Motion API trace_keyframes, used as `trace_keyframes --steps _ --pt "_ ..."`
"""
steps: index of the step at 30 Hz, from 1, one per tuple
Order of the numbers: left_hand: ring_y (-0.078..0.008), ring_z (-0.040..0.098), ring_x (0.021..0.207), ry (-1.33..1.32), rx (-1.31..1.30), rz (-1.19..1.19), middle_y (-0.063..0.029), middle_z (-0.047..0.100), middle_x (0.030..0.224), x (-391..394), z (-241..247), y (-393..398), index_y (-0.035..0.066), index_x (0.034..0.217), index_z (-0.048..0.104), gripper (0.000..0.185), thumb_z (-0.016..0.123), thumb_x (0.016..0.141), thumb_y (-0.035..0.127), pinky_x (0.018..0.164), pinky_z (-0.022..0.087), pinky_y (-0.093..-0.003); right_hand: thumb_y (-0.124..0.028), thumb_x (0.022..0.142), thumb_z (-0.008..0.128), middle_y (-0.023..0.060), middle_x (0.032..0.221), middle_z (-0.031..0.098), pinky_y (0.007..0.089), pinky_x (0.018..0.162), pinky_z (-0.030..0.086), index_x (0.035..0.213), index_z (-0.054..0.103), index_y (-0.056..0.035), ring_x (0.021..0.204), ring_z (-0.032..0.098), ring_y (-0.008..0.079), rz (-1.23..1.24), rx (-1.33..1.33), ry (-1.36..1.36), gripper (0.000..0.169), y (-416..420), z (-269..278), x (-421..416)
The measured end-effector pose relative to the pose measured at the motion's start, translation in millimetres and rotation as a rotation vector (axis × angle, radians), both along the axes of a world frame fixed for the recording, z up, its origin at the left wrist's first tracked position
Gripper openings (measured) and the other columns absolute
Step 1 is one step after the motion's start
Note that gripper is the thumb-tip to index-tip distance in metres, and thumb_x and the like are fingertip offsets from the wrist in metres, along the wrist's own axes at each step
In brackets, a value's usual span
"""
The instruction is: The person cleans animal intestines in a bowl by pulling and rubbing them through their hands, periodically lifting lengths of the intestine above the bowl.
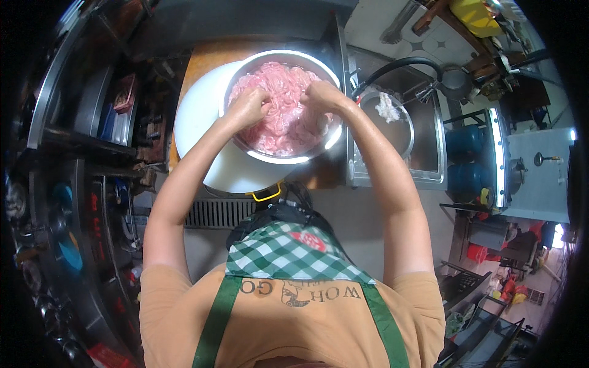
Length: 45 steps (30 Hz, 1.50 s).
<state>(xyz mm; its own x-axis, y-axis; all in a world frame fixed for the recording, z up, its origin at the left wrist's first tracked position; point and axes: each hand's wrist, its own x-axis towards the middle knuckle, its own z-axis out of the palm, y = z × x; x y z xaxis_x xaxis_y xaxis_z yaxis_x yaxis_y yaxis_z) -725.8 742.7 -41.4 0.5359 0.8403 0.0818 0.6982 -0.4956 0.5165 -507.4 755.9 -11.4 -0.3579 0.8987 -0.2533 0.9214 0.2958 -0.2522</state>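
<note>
A round metal basin [280, 159] is heaped with glossy raw pink offal [285, 124] in soft, wet folds. My left hand [251, 106] is over the left side of the heap, thumb and fingers curled on a fold of it. On the right side, close inside the rim, my right hand [323, 96] is bent into a fist-like grip on the offal. Both sets of fingertips are partly hidden. Under the basin lies a large white round board [198, 115], resting on a wooden tabletop [207, 53].
Right of the basin stands a steel sink [425, 138] holding a metal bowl [407, 129] with a whitish clump [389, 108]. A black faucet hose [400, 62] arches over it. A yellow handle [267, 193] juts out at the table's front edge. Metal shelving [87, 115] stands left.
</note>
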Motion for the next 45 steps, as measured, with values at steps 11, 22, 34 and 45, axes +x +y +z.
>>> trace_keyframes --steps 11,22,34,45 --pt "-0.0219 0.057 0.105 -0.651 -0.529 0.014 -0.013 0.058 0.114 23.5 6.7 -19.2 0.001 0.124 0.046 0.048 0.065 0.081 0.014 0.092 0.045 -0.033 -0.028 0.081 0.06 0.0155 0.077 0.063 0.0341 0.061 0.052 0.083 0.062 0.0083 0.068 0.063 0.023 -0.3 -0.173 0.696 0.036 13.3 92.9 -50.2" --pt "-0.0275 0.059 0.102 -1.453 -1.053 0.206 -0.0192 0.054 0.114 -4.2 -37.1 -14.7 -0.001 0.124 0.042 0.033 0.03 0.095 0.011 0.087 0.051 -0.0455 -0.012 0.087 0.056 0.007 0.086 0.057 0.0347 0.085 0.049 0.103 0.055 -0.0021 0.087 0.059 0.0195 -0.779 -0.713 1.643 0.018 6.5 2.6 -7.0" --pt "-0.0338 0.063 0.087 -0.313 -0.127 0.362 -0.0228 0.062 0.091 -30.4 -6.5 -24.0 -0.002 0.116 0.044 0.039 0.057 0.081 0.01 0.074 0.049 -0.0418 -0.025 0.072 0.069 0.011 0.08 0.067 0.0335 0.068 0.05 0.083 0.068 -0.0061 0.075 0.064 0.0208 -0.006 -0.264 0.173 0.022 -54.6 -11.0 9.2" --pt "-0.0319 0.063 0.09 0.538 -0.25 -0.039 -0.0241 0.064 0.09 8.0 -51.0 -44.0 -0.006 0.082 0.067 0.025 0.064 0.067 0.014 0.079 0.051 -0.0392 -0.026 0.072 0.064 0.0204 0.083 0.065 0.0435 0.071 0.05 0.081 0.066 -0.0009 0.078 0.063 0.0373 -0.047 -0.056 -0.003 0.027 -77.0 -98.0 -47.0"
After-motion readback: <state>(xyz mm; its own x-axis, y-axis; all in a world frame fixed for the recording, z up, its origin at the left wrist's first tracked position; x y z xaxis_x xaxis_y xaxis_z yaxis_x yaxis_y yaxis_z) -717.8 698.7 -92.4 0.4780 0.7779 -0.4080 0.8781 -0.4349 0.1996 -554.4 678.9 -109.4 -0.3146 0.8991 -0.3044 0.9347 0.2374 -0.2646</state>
